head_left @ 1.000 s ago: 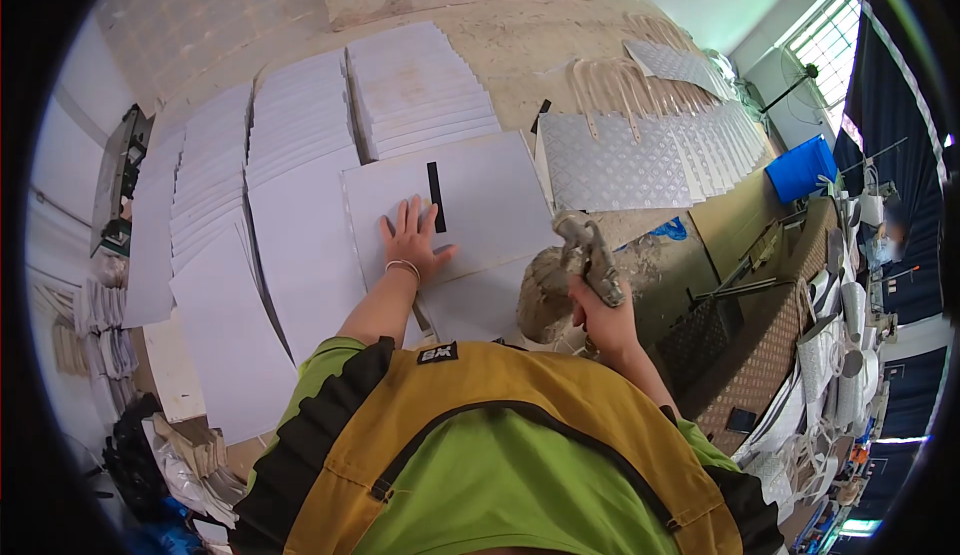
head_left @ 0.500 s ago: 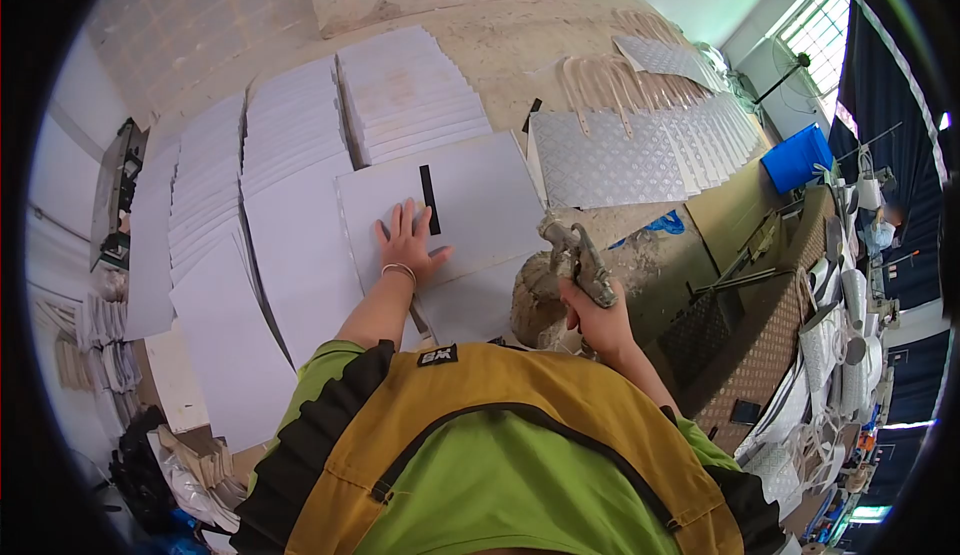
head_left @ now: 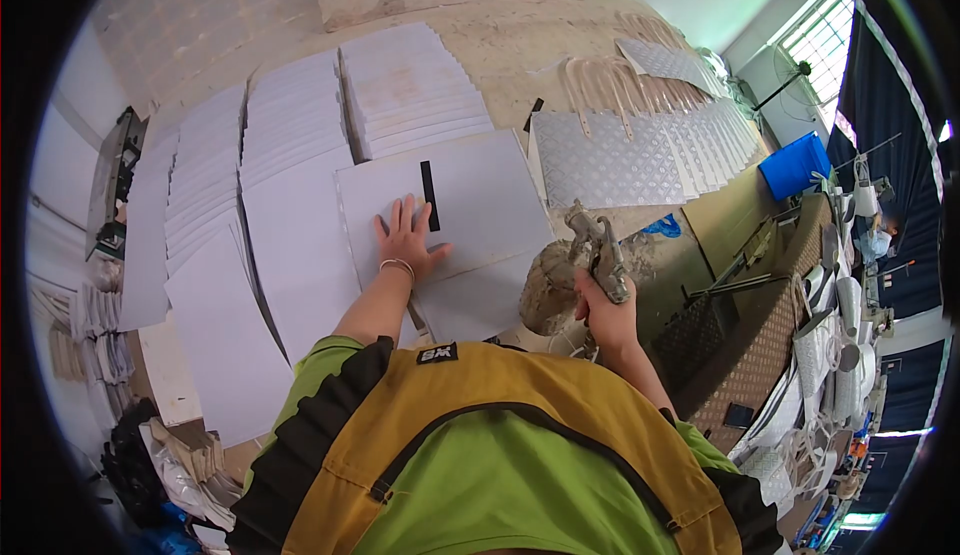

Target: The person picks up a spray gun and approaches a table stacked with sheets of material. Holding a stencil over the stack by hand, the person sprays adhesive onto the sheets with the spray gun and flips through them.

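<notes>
My left hand (head_left: 405, 240) lies flat with its fingers spread on a white sheet (head_left: 480, 190). Just beyond its fingertips a narrow black strip (head_left: 429, 195) lies on the same sheet. In my right hand (head_left: 606, 317) is a spray gun (head_left: 597, 250) crusted with grey-brown residue, held by its handle, with my fingers wrapped round it. The gun is in the air to the right of the sheet's corner. Behind and below it shows a rounded, residue-caked container (head_left: 548, 290); whether it joins the gun I cannot tell.
Overlapping white sheets (head_left: 290, 120) run in rows across the table's left and middle. Patterned silver panels (head_left: 610, 160) and clear curved straps (head_left: 597, 85) lie at the right. Further right are a blue bin (head_left: 795, 165) and a brown patterned surface (head_left: 745, 380) heaped with white pieces.
My right hand has shifted a little to the right with the spray gun, away from the white sheet. My left hand stays flat in the same place.
</notes>
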Demonstrator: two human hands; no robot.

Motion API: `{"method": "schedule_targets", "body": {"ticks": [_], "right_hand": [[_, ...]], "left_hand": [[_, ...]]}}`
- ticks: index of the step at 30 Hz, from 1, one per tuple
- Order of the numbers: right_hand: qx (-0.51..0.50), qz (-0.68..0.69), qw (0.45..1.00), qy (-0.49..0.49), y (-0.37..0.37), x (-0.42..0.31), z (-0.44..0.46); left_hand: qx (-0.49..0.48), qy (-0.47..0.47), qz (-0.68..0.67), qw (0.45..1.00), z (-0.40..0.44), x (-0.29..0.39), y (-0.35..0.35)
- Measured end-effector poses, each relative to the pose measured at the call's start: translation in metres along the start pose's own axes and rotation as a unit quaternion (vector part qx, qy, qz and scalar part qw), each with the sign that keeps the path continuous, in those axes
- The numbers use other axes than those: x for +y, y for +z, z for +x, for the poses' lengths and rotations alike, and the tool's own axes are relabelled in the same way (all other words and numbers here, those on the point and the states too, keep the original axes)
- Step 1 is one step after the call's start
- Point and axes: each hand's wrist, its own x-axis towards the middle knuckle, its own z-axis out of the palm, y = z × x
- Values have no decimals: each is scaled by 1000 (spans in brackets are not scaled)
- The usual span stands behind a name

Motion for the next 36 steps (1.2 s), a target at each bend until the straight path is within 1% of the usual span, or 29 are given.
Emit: {"method": "schedule_targets", "body": {"ticks": [4,9,12,16,21,25,28,29,32,36], "right_hand": [[12,-14,1000,-11,0,-1,2],[2,-12,1000,-13,-4,3,0],[-90,-46,994,34,-7,6,-6],[-115,-23,992,37,-3,5,-8],[-74,-19,997,24,-12,10,-4],[-52,-67,996,4,-15,9,-2],[-102,-104,989,22,-6,1,-7],[-102,-104,989,23,-3,2,-8],[-156,-65,985,43,5,8,-9],[-142,-65,987,37,1,4,-9]], "left_hand": [[-8,-3,6,1000,0,1,-3],[-9,2,5,1000,-1,0,-4],[-7,3,2,1000,0,-1,-3],[-1,5,0,1000,1,-2,-1],[5,6,-7,1000,0,-3,1],[8,5,-7,1000,1,-3,2],[12,5,-8,1000,1,-3,3],[13,6,-8,1000,1,-3,4],[9,5,-8,1000,0,-2,1],[21,9,-11,1000,0,-3,4]]}}
